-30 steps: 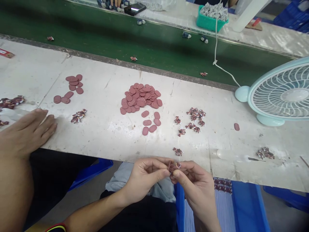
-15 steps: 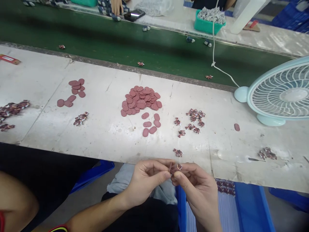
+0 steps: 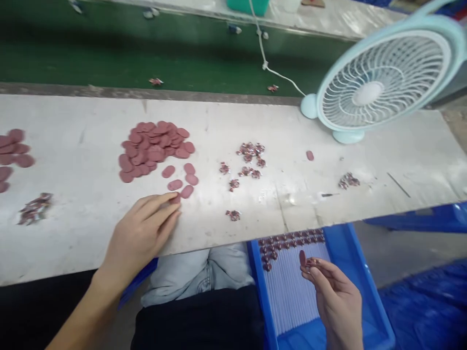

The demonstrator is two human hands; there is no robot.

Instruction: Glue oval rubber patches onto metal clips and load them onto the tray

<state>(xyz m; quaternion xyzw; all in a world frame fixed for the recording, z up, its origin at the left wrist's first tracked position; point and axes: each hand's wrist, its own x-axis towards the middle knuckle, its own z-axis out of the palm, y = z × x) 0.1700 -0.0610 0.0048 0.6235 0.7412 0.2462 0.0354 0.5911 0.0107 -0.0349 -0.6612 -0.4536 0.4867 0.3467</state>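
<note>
My left hand (image 3: 142, 233) reaches over the white table, fingers stretched out, fingertips on a reddish-brown oval disc (image 3: 176, 198) lying there. Beside it are several loose discs (image 3: 175, 184) and a large disc pile (image 3: 155, 148). My right hand (image 3: 337, 294) is closed in a pinch on a small brown figurine (image 3: 311, 262), with an oval disc (image 3: 302, 258) upright at its end like a base. It hovers over a blue crate (image 3: 368, 287), where rows of similar brown figurines (image 3: 292, 239) stand on a white ridged lining (image 3: 292, 291).
Small figurines (image 3: 250, 150) lie in a cluster right of the disc pile, with more (image 3: 35, 209) at the left. A light-blue fan (image 3: 368, 92) stands at the back right, its white cord (image 3: 265, 65) crossing the green strip (image 3: 109, 58). A thin dark rod (image 3: 398, 185) lies near the right end.
My hands have parted. The left moved from the right hand to the loose discs; the right carried the figurine with its disc over the crate. The view has turned to the right.
</note>
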